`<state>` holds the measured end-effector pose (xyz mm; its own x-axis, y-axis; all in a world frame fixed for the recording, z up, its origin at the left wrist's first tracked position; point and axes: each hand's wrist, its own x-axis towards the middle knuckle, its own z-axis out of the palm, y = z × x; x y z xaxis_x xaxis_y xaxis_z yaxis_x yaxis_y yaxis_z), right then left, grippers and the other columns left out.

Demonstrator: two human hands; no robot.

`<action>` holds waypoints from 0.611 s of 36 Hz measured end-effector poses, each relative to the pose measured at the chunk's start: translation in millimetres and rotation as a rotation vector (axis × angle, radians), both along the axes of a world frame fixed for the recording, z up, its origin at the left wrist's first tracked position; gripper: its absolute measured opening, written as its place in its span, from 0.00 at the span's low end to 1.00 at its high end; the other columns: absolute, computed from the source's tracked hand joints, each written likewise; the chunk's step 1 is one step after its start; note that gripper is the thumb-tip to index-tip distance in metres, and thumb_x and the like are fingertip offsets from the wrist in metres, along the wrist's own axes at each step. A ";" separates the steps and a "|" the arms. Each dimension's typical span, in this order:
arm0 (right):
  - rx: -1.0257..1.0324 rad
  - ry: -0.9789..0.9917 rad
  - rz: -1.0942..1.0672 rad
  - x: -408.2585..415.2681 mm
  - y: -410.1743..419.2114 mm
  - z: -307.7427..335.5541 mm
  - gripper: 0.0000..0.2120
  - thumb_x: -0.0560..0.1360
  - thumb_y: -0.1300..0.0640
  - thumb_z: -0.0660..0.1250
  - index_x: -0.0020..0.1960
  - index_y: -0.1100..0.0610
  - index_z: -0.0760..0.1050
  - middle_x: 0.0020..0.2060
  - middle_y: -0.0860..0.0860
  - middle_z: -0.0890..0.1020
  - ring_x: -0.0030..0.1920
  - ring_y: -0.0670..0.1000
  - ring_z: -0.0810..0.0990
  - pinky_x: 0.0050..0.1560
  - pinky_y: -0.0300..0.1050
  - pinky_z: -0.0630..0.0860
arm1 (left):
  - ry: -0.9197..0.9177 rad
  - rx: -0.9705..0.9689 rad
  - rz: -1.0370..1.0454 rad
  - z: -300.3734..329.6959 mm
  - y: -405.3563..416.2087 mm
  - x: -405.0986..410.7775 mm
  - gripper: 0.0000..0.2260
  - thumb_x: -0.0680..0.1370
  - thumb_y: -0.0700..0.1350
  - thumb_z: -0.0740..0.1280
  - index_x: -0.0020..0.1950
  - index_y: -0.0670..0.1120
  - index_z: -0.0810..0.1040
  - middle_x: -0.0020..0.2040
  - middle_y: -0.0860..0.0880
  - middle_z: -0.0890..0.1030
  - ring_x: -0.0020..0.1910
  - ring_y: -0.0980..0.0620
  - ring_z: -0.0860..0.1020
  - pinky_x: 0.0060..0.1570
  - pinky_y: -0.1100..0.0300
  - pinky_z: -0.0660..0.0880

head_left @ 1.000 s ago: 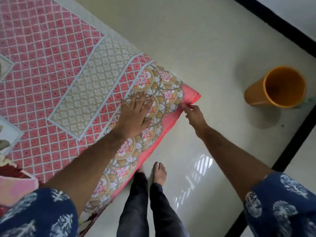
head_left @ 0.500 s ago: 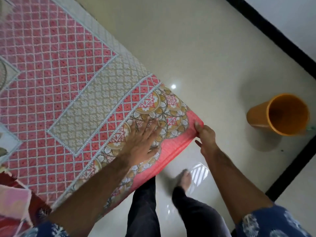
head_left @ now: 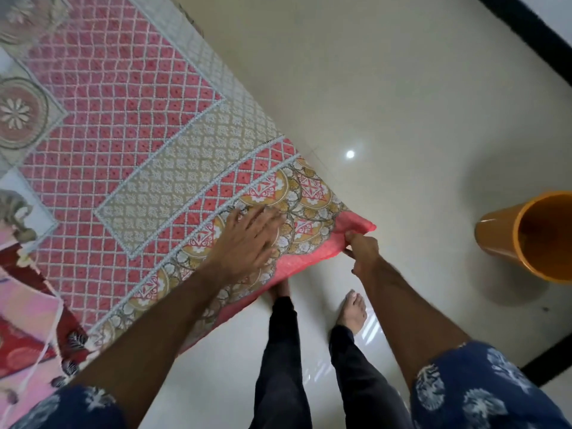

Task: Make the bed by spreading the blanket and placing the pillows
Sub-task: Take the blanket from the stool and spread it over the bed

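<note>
A pink blanket (head_left: 123, 125) with a white lattice, a beige patterned panel and a gold medallion border lies spread over the bed. My left hand (head_left: 247, 239) rests flat on the border near the corner, fingers spread. My right hand (head_left: 362, 249) pinches the plain pink hanging edge at the bed's corner, just below the top surface. At the lower left, red and pink patterned fabric (head_left: 24, 329) lies bunched on the bed; I cannot tell whether it is a pillow.
An orange plastic bin (head_left: 507, 239) stands on the pale glossy floor (head_left: 387, 88) to the right of the bed corner. My bare feet (head_left: 353, 311) stand close to the bed's side. A dark floor strip (head_left: 526, 29) runs along the upper right.
My left hand has slid a little along the border. My right hand has stayed at the corner, now pinching the hanging edge. My feet have shifted to the right.
</note>
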<state>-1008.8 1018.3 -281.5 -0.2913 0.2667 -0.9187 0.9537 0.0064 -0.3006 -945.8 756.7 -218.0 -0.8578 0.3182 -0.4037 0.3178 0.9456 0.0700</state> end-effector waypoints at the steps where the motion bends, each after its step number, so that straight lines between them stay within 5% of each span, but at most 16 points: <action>1: 0.087 -0.007 0.002 -5.6 -1.5 -1.3 0.12 0.77 0.62 0.64 0.60 0.63 0.72 0.63 0.61 0.77 0.59 0.61 0.79 0.48 0.50 0.76 | 0.011 -0.005 0.050 2.1 -0.1 -4.7 0.28 0.82 0.58 0.55 0.80 0.50 0.57 0.80 0.47 0.59 0.78 0.43 0.58 0.70 0.35 0.62; 3: 0.382 0.030 0.096 -15.9 -5.1 9.7 0.20 0.77 0.63 0.62 0.68 0.62 0.66 0.67 0.61 0.70 0.66 0.63 0.73 0.60 0.55 0.74 | 0.018 -0.002 0.183 2.4 -0.3 -12.3 0.30 0.81 0.59 0.53 0.81 0.50 0.53 0.81 0.47 0.55 0.80 0.42 0.53 0.73 0.33 0.56; 5: 0.527 0.250 0.318 -22.3 -11.4 23.4 0.21 0.74 0.62 0.64 0.67 0.57 0.68 0.65 0.57 0.71 0.65 0.60 0.71 0.62 0.55 0.70 | 0.009 0.002 0.311 -3.2 -2.5 -17.0 0.33 0.81 0.63 0.52 0.82 0.50 0.48 0.82 0.47 0.47 0.81 0.42 0.45 0.75 0.32 0.47; 9: 0.399 0.880 0.946 -30.5 -33.8 28.8 0.22 0.77 0.56 0.65 0.70 0.58 0.69 0.67 0.57 0.74 0.66 0.58 0.72 0.67 0.55 0.67 | 0.015 -0.018 0.367 -17.7 -7.0 -16.8 0.39 0.80 0.68 0.48 0.82 0.47 0.42 0.82 0.45 0.42 0.80 0.41 0.40 0.74 0.31 0.45; 13: 0.223 1.171 1.468 -36.7 -78.8 28.7 0.26 0.83 0.48 0.58 0.78 0.58 0.62 0.77 0.55 0.65 0.77 0.55 0.62 0.76 0.58 0.59 | 0.039 -0.025 0.353 -25.4 -8.1 -13.8 0.44 0.78 0.73 0.44 0.82 0.41 0.44 0.82 0.40 0.43 0.80 0.39 0.43 0.73 0.30 0.48; 16: 0.202 1.201 1.599 -36.4 -109.2 32.3 0.32 0.83 0.43 0.56 0.80 0.58 0.55 0.80 0.55 0.58 0.80 0.55 0.54 0.78 0.62 0.52 | 0.059 -0.007 0.410 -27.0 -11.1 -10.0 0.48 0.76 0.75 0.43 0.81 0.39 0.45 0.81 0.39 0.43 0.80 0.39 0.43 0.73 0.30 0.47; 18: 0.243 1.055 1.536 -46.9 -119.3 24.0 0.37 0.82 0.37 0.54 0.82 0.57 0.48 0.82 0.55 0.52 0.81 0.54 0.49 0.80 0.60 0.45 | 0.085 0.005 0.423 -26.7 -12.7 -4.9 0.48 0.76 0.75 0.45 0.81 0.38 0.45 0.81 0.38 0.43 0.80 0.39 0.43 0.73 0.30 0.48; 22: 0.246 0.845 1.337 -77.4 -121.0 7.6 0.41 0.78 0.27 0.49 0.82 0.52 0.48 0.80 0.52 0.57 0.80 0.54 0.56 0.78 0.65 0.54 | 0.119 0.059 0.390 -29.7 -14.7 11.0 0.43 0.79 0.71 0.52 0.82 0.42 0.46 0.81 0.38 0.44 0.81 0.39 0.45 0.72 0.29 0.51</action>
